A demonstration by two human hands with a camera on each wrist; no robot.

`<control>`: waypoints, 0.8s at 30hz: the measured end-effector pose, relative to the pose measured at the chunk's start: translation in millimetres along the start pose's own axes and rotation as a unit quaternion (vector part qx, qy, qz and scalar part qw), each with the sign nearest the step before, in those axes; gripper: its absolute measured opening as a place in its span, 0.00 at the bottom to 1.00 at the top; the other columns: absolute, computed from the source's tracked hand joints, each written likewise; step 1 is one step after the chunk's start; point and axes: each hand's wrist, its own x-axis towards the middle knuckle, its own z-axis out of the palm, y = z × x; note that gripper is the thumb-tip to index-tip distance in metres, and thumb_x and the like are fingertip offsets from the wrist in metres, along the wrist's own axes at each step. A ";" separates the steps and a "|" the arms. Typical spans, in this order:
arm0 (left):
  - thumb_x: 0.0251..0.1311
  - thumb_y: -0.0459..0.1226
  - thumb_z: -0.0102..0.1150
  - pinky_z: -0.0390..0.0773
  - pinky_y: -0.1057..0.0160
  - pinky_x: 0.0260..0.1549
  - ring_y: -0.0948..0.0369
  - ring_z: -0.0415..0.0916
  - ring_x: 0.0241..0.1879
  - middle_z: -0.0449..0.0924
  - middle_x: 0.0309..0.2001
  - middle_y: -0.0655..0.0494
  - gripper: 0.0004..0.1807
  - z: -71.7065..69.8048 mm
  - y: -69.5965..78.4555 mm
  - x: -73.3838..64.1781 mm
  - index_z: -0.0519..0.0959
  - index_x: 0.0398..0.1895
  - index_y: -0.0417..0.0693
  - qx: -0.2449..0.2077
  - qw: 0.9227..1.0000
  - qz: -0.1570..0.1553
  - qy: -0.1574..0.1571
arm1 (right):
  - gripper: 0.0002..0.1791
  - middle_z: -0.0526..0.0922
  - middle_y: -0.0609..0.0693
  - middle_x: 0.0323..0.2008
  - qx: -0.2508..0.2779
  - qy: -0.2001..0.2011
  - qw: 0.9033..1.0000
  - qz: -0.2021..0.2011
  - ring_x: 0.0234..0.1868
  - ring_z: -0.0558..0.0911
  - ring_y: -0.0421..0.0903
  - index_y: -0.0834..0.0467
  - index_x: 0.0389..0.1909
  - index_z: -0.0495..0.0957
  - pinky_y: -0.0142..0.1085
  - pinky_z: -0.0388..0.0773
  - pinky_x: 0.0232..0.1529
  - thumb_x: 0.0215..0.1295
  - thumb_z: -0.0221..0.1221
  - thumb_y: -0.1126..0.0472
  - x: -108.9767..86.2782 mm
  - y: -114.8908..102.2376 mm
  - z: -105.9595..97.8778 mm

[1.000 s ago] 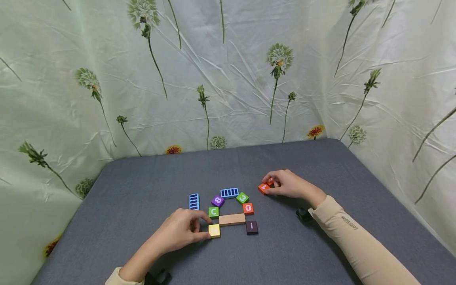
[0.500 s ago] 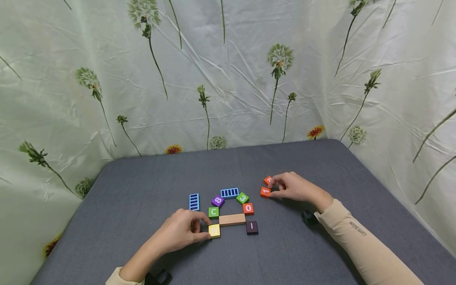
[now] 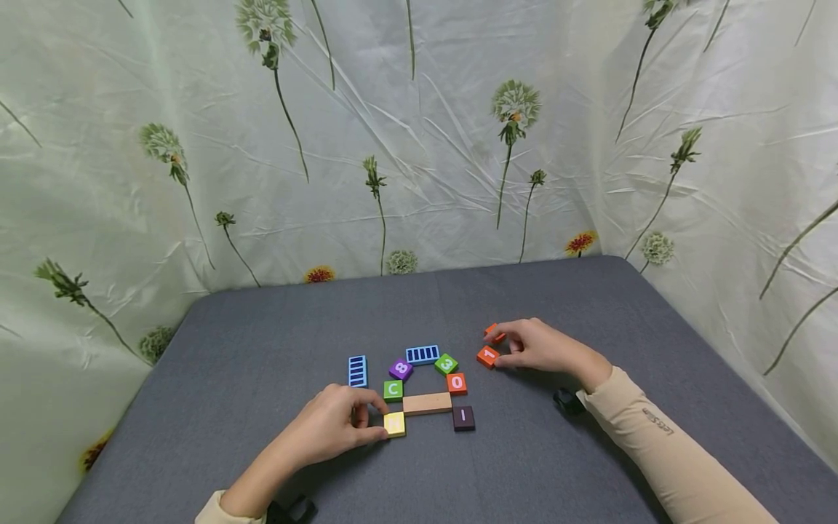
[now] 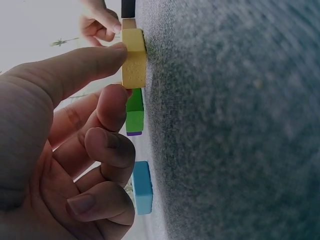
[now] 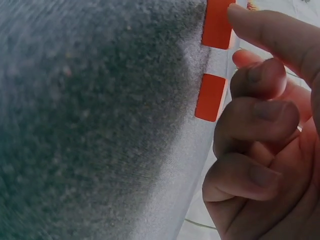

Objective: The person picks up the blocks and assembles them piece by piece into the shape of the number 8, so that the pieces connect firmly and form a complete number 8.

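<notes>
My left hand [image 3: 337, 422] holds a yellow letter block [image 3: 394, 424] at its left side, with the thumb [image 4: 107, 59] against it and the index finger at its far corner. My right hand [image 3: 540, 346] is at two orange-red blocks. Its thumb [image 5: 250, 22] touches the block marked 1 [image 3: 487, 356]. Its index finger reaches over the other red block [image 3: 494, 332], whose letter is mostly covered. The remaining right fingers are loosely bent. A plain wooden bar [image 3: 427, 404] lies beside the yellow block, with a green C block [image 3: 393, 391] behind.
A purple 8 block [image 3: 401, 369], a blue slotted block [image 3: 422, 354], a green 3 block [image 3: 447, 364] and a red 0 block [image 3: 456, 383] curve behind the bar. A dark block [image 3: 463, 418] sits at its right end. Another blue slotted block [image 3: 357, 371] lies left.
The right hand has shifted slightly right, and the two red blocks have come apart. The 1 block has turned and moved nearer, while the index finger now covers the other. The left hand stays still.
</notes>
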 end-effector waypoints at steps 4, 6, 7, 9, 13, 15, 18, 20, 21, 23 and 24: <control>0.60 0.45 0.80 0.64 0.69 0.21 0.74 0.65 0.20 0.74 0.21 0.70 0.11 0.1 0.4 0.2 0.89 0.43 0.58 0.000 1.000 -0.004 -0.002 | 0.22 0.69 0.39 0.21 0.004 -0.008 1.000 0.003 0.23 0.68 0.36 0.58 0.62 0.84 0.30 0.63 0.28 0.70 0.71 0.56 0.9 0.3 1.8; 0.60 0.45 0.80 0.65 0.69 0.21 0.74 0.65 0.21 0.74 0.21 0.70 0.11 0.1 0.7 0.3 0.88 0.43 0.58 0.000 1.000 -0.006 -0.003 | 0.21 0.68 0.39 0.21 0.006 -0.009 1.000 0.003 0.23 0.68 0.36 0.58 0.60 0.84 0.30 0.63 0.27 0.70 0.71 0.56 0.8 1.1 2.6; 0.60 0.45 0.80 0.65 0.69 0.21 0.74 0.65 0.21 0.74 0.21 0.70 0.11 0.1 0.7 0.4 0.88 0.43 0.58 0.001 1.000 -0.007 -0.003 | 0.20 0.68 0.39 0.21 0.007 -0.009 1.000 0.003 0.22 0.68 0.35 0.58 0.60 0.85 0.30 0.63 0.27 0.70 0.71 0.56 0.9 1.5 3.0; 0.60 0.45 0.80 0.65 0.69 0.21 0.74 0.66 0.21 0.74 0.22 0.70 0.11 0.1 0.7 0.5 0.89 0.43 0.58 0.002 1.000 -0.008 -0.004 | 0.19 0.68 0.39 0.21 0.006 -0.008 1.000 0.001 0.23 0.68 0.35 0.57 0.58 0.85 0.30 0.63 0.28 0.71 0.71 0.56 0.9 2.1 3.8; 0.60 0.45 0.80 0.64 0.69 0.21 0.73 0.66 0.21 0.74 0.22 0.70 0.11 0.0 0.3 0.3 0.89 0.43 0.58 0.002 1.000 -0.010 -0.004 | 0.16 0.69 0.39 0.21 0.006 -0.003 1.000 -0.003 0.23 0.68 0.35 0.57 0.55 0.85 0.30 0.63 0.28 0.71 0.71 0.56 0.6 2.7 4.9; 0.60 0.45 0.80 0.64 0.69 0.21 0.74 0.65 0.21 0.74 0.22 0.70 0.11 0.1 -0.2 0.1 0.89 0.43 0.58 0.000 1.000 -0.009 -0.003 | 0.16 0.69 0.39 0.21 0.008 -0.001 1.000 -0.003 0.22 0.67 0.35 0.57 0.54 0.85 0.30 0.63 0.28 0.70 0.71 0.56 0.2 2.8 5.5; 0.60 0.45 0.80 0.64 0.69 0.21 0.74 0.65 0.21 0.74 0.22 0.70 0.11 0.4 -0.7 0.0 0.89 0.43 0.58 -0.002 1.000 -0.008 -0.003 | 0.15 0.70 0.39 0.21 0.011 0.004 1.000 -0.008 0.22 0.67 0.34 0.57 0.52 0.85 0.30 0.63 0.27 0.70 0.72 0.56 -0.6 2.7 6.7; 0.60 0.45 0.80 0.64 0.69 0.21 0.74 0.65 0.21 0.75 0.22 0.70 0.11 0.6 -1.1 0.0 0.89 0.43 0.58 -0.003 1.000 -0.008 -0.003 | 0.15 0.70 0.39 0.21 0.012 0.007 1.000 -0.012 0.22 0.67 0.33 0.58 0.51 0.85 0.29 0.63 0.27 0.69 0.72 0.55 -1.3 2.7 7.4; 0.60 0.45 0.80 0.64 0.69 0.21 0.74 0.65 0.21 0.75 0.22 0.70 0.11 0.7 -1.2 0.1 0.89 0.43 0.58 -0.003 1.000 -0.008 -0.003 | 0.15 0.69 0.38 0.21 0.013 0.009 1.000 -0.016 0.22 0.66 0.33 0.58 0.51 0.85 0.29 0.63 0.27 0.69 0.73 0.55 -1.5 2.8 7.9; 0.60 0.45 0.80 0.65 0.69 0.21 0.74 0.66 0.21 0.75 0.22 0.70 0.11 0.9 -1.5 0.2 0.89 0.43 0.58 -0.003 1.000 -0.007 -0.004 | 0.15 0.69 0.38 0.21 0.016 0.010 1.000 -0.021 0.21 0.66 0.32 0.58 0.50 0.85 0.29 0.63 0.27 0.69 0.73 0.55 -2.0 3.1 8.5; 0.60 0.45 0.80 0.65 0.69 0.21 0.74 0.66 0.21 0.75 0.21 0.70 0.11 0.9 -1.6 0.2 0.89 0.43 0.58 -0.004 1.000 -0.007 -0.004 | 0.15 0.69 0.38 0.21 0.017 0.011 1.000 -0.023 0.21 0.65 0.32 0.59 0.50 0.85 0.29 0.63 0.27 0.69 0.73 0.55 -2.2 3.4 8.8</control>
